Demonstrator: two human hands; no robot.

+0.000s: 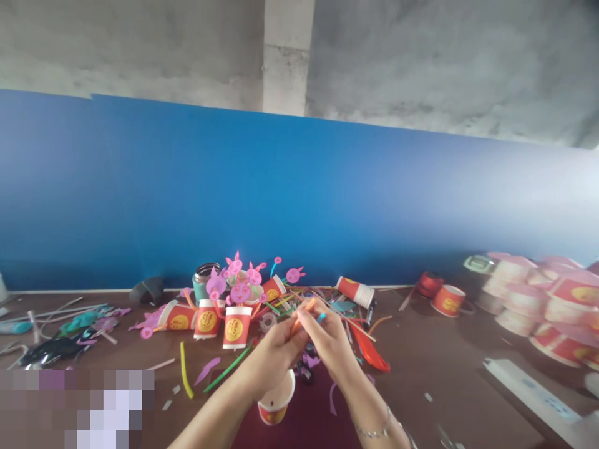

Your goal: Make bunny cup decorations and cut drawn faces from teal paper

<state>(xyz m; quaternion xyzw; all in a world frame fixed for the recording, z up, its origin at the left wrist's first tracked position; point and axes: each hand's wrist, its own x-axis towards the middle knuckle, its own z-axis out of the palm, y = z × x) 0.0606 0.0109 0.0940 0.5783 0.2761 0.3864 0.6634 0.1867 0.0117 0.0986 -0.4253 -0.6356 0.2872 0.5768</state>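
Over a cluttered brown worktop (397,374), I am holding my left hand (278,349) and right hand (326,337) together, fingertips pinching a slim orange strip (310,304) in mid-air, just beyond an open paper cup (272,416). A blue piece (321,317) is showing beside my right fingers; whether it is joined to the strip, I cannot tell. My grip is hiding most of the strip, which is looking light and bendable, probably smooth, likelier to crease than snap; pinching near its ends should suit it best. Red-and-yellow cups with pink faces (236,327) are standing beyond, left of my hands.
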